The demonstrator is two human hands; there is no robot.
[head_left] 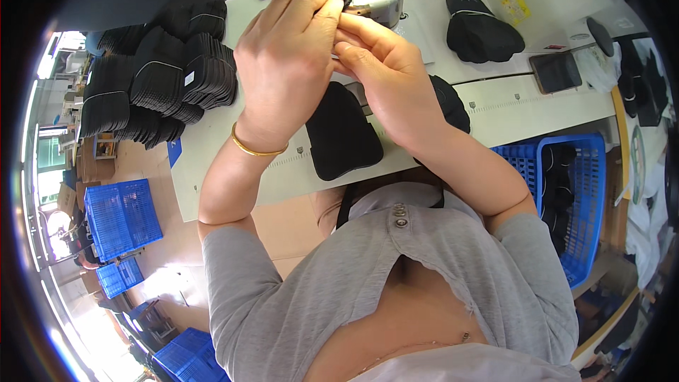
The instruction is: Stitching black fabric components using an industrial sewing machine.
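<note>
Both my hands meet at the head of a sewing machine (384, 4), right by its needle area. My left hand (288, 53), with a gold bangle at the wrist, has its fingers bent and closed beside the presser foot. Against it, my right hand (392, 74) pinches thumb and fingers together. Whatever the fingertips hold is hidden behind them. Below the hands, a black padded fabric piece (344, 138) lies across the table's near edge. Another black piece (450, 104) shows partly behind my right forearm.
Banded stacks of black fabric pieces (159, 71) stand on the left of the white table (283, 170). A black banded bundle (481, 32) and a phone (556, 72) lie on the right. Blue crates stand below: one at right (593, 219), others at left (124, 219).
</note>
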